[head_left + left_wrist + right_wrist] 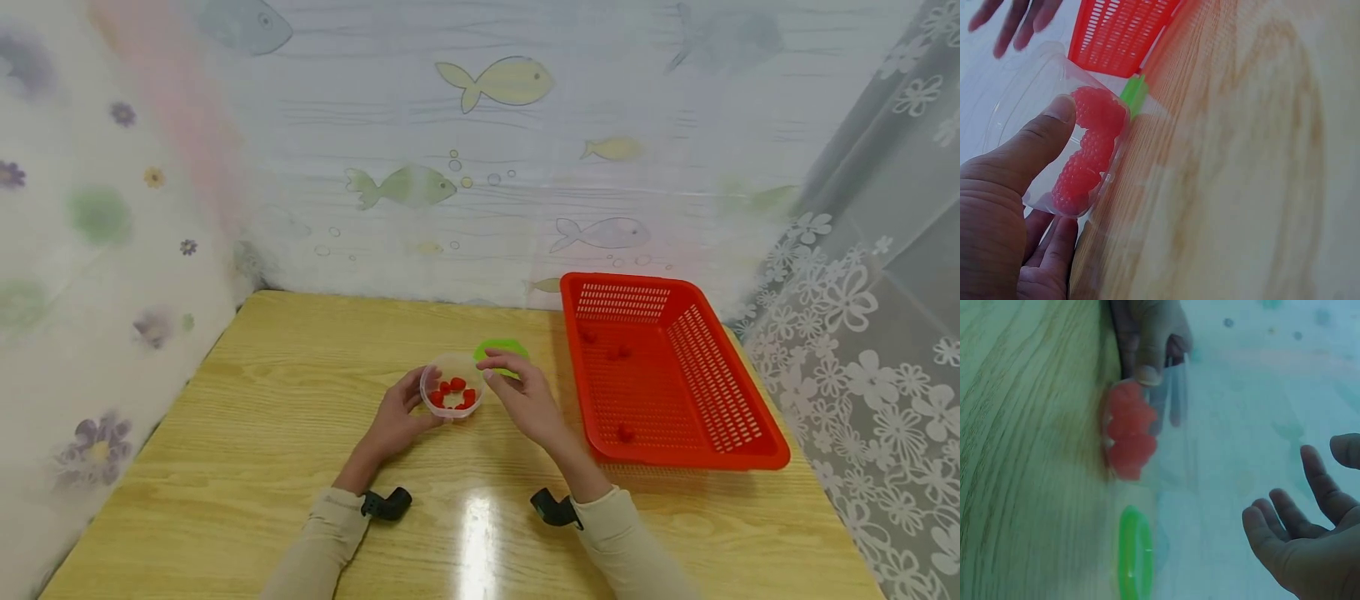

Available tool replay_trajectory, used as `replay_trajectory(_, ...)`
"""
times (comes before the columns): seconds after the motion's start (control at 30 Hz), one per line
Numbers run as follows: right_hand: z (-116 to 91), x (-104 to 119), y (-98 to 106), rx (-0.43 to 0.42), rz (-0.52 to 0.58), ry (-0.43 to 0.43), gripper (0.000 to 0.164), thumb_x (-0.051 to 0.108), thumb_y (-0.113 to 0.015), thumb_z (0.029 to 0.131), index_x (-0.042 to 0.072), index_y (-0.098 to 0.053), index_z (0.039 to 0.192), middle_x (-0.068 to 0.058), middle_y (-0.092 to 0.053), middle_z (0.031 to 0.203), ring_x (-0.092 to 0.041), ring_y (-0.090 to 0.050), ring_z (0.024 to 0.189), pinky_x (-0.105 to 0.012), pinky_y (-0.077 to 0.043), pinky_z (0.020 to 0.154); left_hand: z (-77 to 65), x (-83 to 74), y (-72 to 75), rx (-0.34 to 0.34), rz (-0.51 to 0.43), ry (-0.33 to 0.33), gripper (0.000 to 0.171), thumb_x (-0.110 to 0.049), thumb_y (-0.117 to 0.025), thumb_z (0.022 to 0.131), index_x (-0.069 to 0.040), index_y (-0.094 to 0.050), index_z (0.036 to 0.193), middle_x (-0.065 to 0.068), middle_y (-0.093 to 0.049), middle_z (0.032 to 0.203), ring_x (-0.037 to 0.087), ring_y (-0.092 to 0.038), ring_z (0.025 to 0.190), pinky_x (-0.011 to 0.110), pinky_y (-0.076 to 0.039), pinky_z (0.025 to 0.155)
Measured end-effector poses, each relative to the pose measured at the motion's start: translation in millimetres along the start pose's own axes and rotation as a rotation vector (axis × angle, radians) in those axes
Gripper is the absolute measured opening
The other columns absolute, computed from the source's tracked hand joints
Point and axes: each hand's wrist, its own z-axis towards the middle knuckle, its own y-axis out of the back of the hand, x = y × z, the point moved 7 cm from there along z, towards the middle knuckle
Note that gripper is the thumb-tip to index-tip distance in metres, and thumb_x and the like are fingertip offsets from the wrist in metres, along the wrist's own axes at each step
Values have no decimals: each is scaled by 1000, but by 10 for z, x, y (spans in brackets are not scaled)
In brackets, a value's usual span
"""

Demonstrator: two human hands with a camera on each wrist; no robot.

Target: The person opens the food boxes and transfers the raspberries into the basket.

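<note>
My left hand (393,421) grips a clear plastic cup (1035,75) by its side, the thumb on the near wall and the fingers around the other side. Inside the cup lie several red raspberries (1079,178), gathered at its bottom. To the right of the cup, my right hand (528,404) is raised with its fingers loosely bent and apart, holding nothing. A bright green lid (1135,556) lies on the table just beyond that hand, which partly covers it in the head view.
A red perforated basket (690,457) stands at the right of the wooden table (247,467). A few red berries (625,432) lie in it. A wall covering with printed fish (517,81) rises behind the table, and a lacy curtain (862,383) hangs at the right.
</note>
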Motion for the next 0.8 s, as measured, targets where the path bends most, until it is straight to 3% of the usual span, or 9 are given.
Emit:
replay_trajectory(0.17, 120, -152, -123, 13, -49, -43, 22, 15, -62, 102, 0, -71, 116, -18, -49, 151, -34, -38, 146, -61, -35, 117, 5, -7, 1, 6, -1, -10, 83, -2, -83, 84, 0, -38, 154, 21, -49, 151, 36, -47, 140, 24, -46, 109)
replay_trajectory(0.43, 250, -324, -321, 151, -239, -107, 27, 17, -61, 99, 1, -72, 117, -24, -40, 156, -40, -34, 147, -64, -35, 115, -2, -8, 7, 9, -5, -7, 83, -3, -83, 84, -2, -39, 154, 21, -49, 151, 37, -48, 139, 35, -46, 111)
replay_trajectory(0.8, 396, -400, -502, 207, -408, -145, 28, 12, -70, 95, -1, -72, 119, -26, -55, 142, -44, -33, 147, -60, -30, 120, -8, 10, 10, 11, -19, 7, 82, -4, -82, 86, -3, -37, 155, 19, -48, 152, 36, -48, 140, 39, -46, 111)
